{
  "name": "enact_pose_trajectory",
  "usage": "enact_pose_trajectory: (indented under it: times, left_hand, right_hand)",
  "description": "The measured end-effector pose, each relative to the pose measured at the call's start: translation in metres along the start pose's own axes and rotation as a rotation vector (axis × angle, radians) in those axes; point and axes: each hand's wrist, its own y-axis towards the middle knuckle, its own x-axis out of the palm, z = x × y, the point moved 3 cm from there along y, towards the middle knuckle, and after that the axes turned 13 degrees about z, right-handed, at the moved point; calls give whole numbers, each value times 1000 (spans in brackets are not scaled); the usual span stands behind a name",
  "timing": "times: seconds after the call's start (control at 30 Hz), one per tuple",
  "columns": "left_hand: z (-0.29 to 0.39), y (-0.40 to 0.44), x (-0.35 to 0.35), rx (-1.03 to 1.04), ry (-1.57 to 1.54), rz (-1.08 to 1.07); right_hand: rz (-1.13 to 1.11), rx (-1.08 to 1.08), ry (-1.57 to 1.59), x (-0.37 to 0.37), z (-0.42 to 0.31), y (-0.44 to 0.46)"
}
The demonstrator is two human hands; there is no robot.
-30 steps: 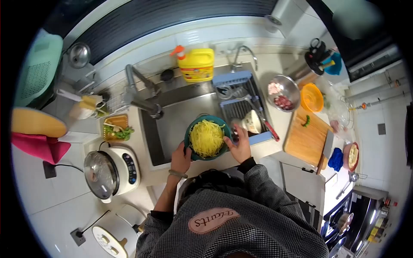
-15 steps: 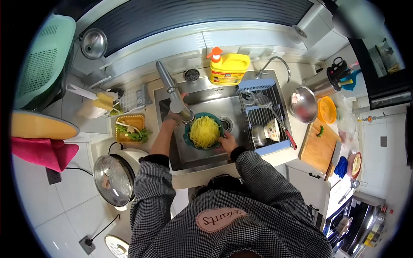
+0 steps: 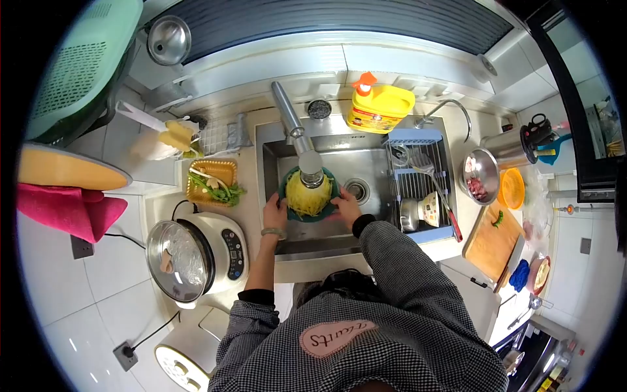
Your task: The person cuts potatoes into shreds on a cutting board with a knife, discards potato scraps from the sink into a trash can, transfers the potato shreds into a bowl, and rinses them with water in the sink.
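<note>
A dark green bowl (image 3: 304, 216) heaped with thin yellow shreds (image 3: 307, 198), which look like potato, is in the left part of the steel sink (image 3: 339, 245). My left hand (image 3: 274, 214) grips its left rim. On the opposite side, my right hand (image 3: 347, 204) holds the right rim, with the thumb toward the shreds. Directly over the bowl hangs the faucet head (image 3: 311, 166), covering part of the shreds. I cannot tell whether water is running.
A blue dish rack (image 3: 415, 136) fills the sink's right side. Behind stands a yellow detergent jug (image 3: 381, 110). Left are a yellow basket (image 3: 221, 171) of greens and a lidded cooker (image 3: 179, 260). Right are a metal bowl (image 3: 480, 176) of meat and a cutting board (image 3: 491, 242).
My left hand has come down from the faucet to the bowl's left rim. The bowl now sits under the faucet head. My view has shifted slightly.
</note>
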Motion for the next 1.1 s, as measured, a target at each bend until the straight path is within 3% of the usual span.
enact_pose_trajectory:
  times: [0.07,0.2,0.27,0.3,0.37,0.4,0.43,0.5,0.53,0.57,0.63,0.67,0.73,0.77,0.9,0.97,1.0,1.03,1.07,1.1]
  left_hand:
    - [-7,-8,4,-118,66,-18]
    - [14,-5,-2,-64,-32,-43]
    - [41,-1,-11,219,180,129]
    - [45,-2,-7,217,179,131]
    - [55,-4,5,279,200,75]
    - [53,-6,18,96,121,-84]
    - [44,-6,34,96,120,-86]
    - [26,-11,72,263,426,-59]
    - [33,-17,78,319,607,-206]
    - [31,-11,79,320,604,-205]
    - [17,-7,89,540,490,-577]
    - [15,-6,88,541,491,-576]
    - [33,-1,70,578,641,-374]
    - [46,-3,68,579,641,-373]
    - [43,-7,83,399,723,-578]
    - [32,3,74,368,315,-790]
    - [37,8,62,669,565,-563]
    - [41,8,60,669,566,-561]
    - [43,7,61,460,518,-617]
    - [41,6,68,401,493,-718]
  right_hand:
    - [123,114,-195,-8,-4,4]
    - [45,241,-69,-12,11,3]
    - [87,184,-29,0,1,-19]
    - [87,184,-32,0,8,-18]
    - [95,130,48,-3,24,-5]
    - [95,129,48,-1,27,-6]
    - [74,141,90,2,29,-8]
    - [61,151,129,9,27,-16]
    - [86,156,119,14,22,-21]
    - [110,160,110,18,16,-25]
    - [33,187,191,8,19,-16]
    - [-46,212,273,5,22,-10]
    - [-27,169,249,6,19,-11]
    - [-4,132,225,7,17,-12]
    - [79,127,109,10,12,-15]
    - [33,146,209,-1,13,-8]
    - [16,152,241,0,8,-9]
    - [49,141,233,-1,6,-13]
    - [84,130,226,-1,4,-16]
    - [85,130,227,2,3,-20]
